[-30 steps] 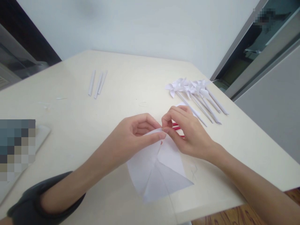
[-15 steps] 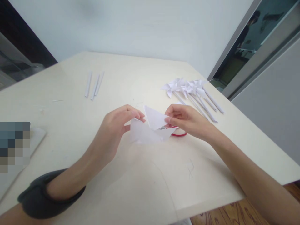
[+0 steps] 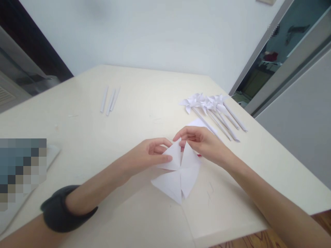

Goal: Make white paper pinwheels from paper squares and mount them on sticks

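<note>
A white square of paper point(image 3: 190, 168), slit from its corners toward the middle into several triangular flaps, is spread in front of me, tilted a little. My left hand point(image 3: 152, 153) pinches its upper left flap, thumb on top and fingers behind. At the top corner is my right hand point(image 3: 200, 139), its fingers curled at the tips of the two flaps beside the upper slit; part of its thumb is hidden behind the paper. A sliver of a red handle point(image 3: 199, 155) shows under the right hand, the rest covered.
Several paper pinwheels point(image 3: 204, 103) on rolled paper sticks lie at the back right. Another white sheet point(image 3: 198, 123) is behind my right hand. Three paper tubes point(image 3: 103, 100) rest at the back left. A blurred-out object point(image 3: 23, 172) sits at the left edge of the table point(image 3: 144, 86).
The paper has gone from folded over between my hands to spread open, its slits showing. Both hands have come closer together; the left has moved onto a flap. The red handle is now mostly covered.
</note>
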A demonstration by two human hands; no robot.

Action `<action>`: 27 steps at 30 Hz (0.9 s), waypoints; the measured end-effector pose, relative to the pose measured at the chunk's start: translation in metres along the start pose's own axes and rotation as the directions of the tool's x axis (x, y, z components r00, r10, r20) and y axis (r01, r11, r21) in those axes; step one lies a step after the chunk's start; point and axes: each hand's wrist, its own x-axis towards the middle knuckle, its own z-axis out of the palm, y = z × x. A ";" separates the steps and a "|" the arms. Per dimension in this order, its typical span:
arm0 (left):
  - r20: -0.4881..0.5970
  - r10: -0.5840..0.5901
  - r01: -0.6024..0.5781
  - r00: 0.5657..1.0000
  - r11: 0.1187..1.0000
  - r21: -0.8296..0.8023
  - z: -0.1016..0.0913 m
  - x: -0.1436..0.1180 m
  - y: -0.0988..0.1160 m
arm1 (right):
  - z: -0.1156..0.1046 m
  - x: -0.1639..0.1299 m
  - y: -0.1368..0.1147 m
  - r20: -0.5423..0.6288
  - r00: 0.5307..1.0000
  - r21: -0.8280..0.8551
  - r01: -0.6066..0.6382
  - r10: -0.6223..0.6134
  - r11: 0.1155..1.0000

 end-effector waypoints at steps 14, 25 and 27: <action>-0.198 0.111 -0.116 0.974 0.993 -0.012 0.008 -0.001 -0.004 | 0.023 -0.002 0.006 -0.204 0.945 -0.310 0.184 -0.254 0.933; -0.173 0.049 -0.099 0.984 0.952 -0.290 0.001 0.001 -0.011 | 0.012 0.002 0.021 0.096 0.703 -0.686 0.560 -0.705 0.465; -0.186 0.068 -0.124 0.980 0.944 -0.306 -0.001 0.002 -0.011 | 0.010 0.001 0.017 0.075 0.724 -0.616 0.574 -0.685 0.540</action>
